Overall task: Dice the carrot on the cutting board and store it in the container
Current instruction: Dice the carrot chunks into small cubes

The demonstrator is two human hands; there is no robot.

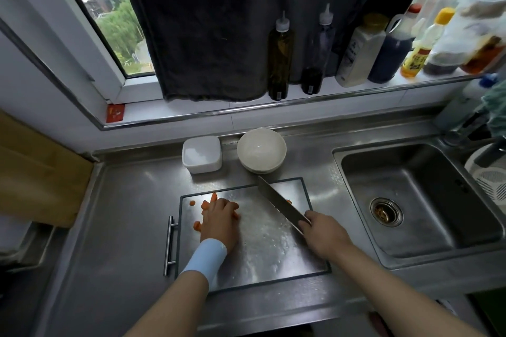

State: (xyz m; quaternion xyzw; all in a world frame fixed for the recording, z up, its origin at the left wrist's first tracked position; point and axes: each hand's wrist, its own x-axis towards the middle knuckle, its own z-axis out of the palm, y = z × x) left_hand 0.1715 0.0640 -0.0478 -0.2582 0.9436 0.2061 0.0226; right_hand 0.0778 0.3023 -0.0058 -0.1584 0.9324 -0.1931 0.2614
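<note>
Orange carrot pieces (206, 204) lie at the far left of the steel cutting board (262, 243). My left hand (219, 220) covers most of them, its fingers curled over the pile; a light blue band wraps that wrist. My right hand (321, 232) grips the handle of a large knife (279, 204), whose blade slants up and left over the board's far right part, away from the carrot. A small carrot bit shows just right of the blade. A white square container (202, 154) stands open behind the board.
White stacked bowls (261, 150) sit beside the container. A sink (410, 200) lies to the right with a white colander at its edge. Bottles (280, 59) line the window sill. The board's handle (169, 245) sticks out on the left.
</note>
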